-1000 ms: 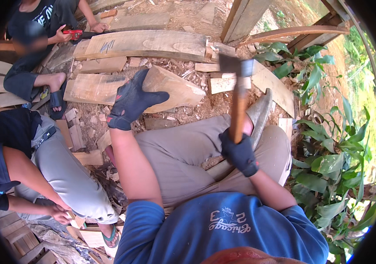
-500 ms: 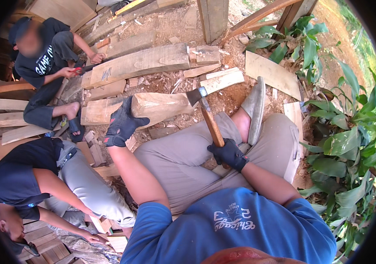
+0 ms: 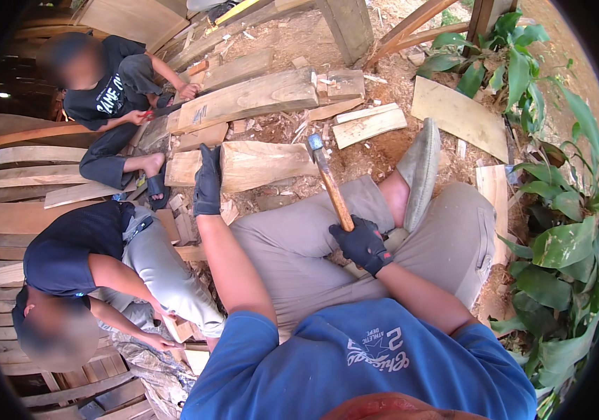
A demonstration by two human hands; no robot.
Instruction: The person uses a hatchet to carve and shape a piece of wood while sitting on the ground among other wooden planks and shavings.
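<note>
A thick, pale wooden block (image 3: 268, 166) lies crosswise on the ground beyond my knees. Against its left end is my left hand (image 3: 208, 183), in a black glove, gripping the block with the fingers pointing away from me; the thumb is hidden. In another black glove, my right hand (image 3: 361, 244) is closed around the lower handle of a hatchet (image 3: 332, 187). The hatchet stands tilted above my shin, its metal head up near the block's right end. From this angle the blade is mostly edge-on.
A long plank (image 3: 247, 99) and a split wood piece (image 3: 369, 126) lie farther off among chips. A flat board (image 3: 459, 117) is beside leafy plants (image 3: 559, 241) at the right. Two co-workers sit at the left, one bent over (image 3: 79, 238), the other holding a tool (image 3: 163, 110).
The block has turned to lie flatter, and my left hand now shows edge-on at its end. The hatchet head has rotated in my right hand. The whole view has shifted slightly.
</note>
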